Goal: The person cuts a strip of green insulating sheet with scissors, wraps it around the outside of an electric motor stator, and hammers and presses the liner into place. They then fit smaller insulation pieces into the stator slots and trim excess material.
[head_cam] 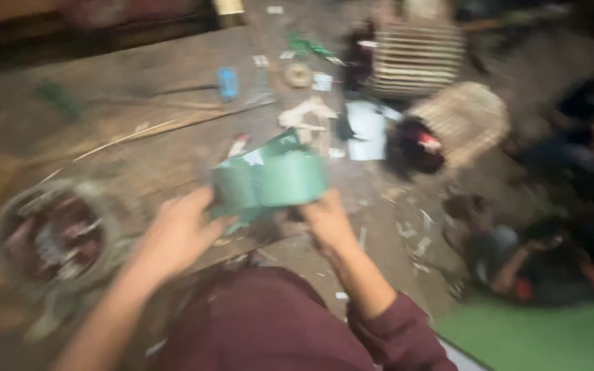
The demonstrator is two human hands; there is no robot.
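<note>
The picture is blurred by motion. I hold a curved green sheet of thin paper-like material (269, 180) in front of me with both hands. My left hand (177, 230) grips its lower left edge. My right hand (326, 218) grips its lower right edge. My maroon sleeve and lap fill the bottom middle of the view. The sheet hangs just above a worn wooden bench top (104, 124).
A round motor stator with copper windings (53, 237) lies at the left. Two ribbed motor housings (414, 58) (458, 120) sit at the back right. Paper scraps (366, 130), a blue object (227, 82) and thin sticks litter the bench. Another person (537, 264) crouches at the right.
</note>
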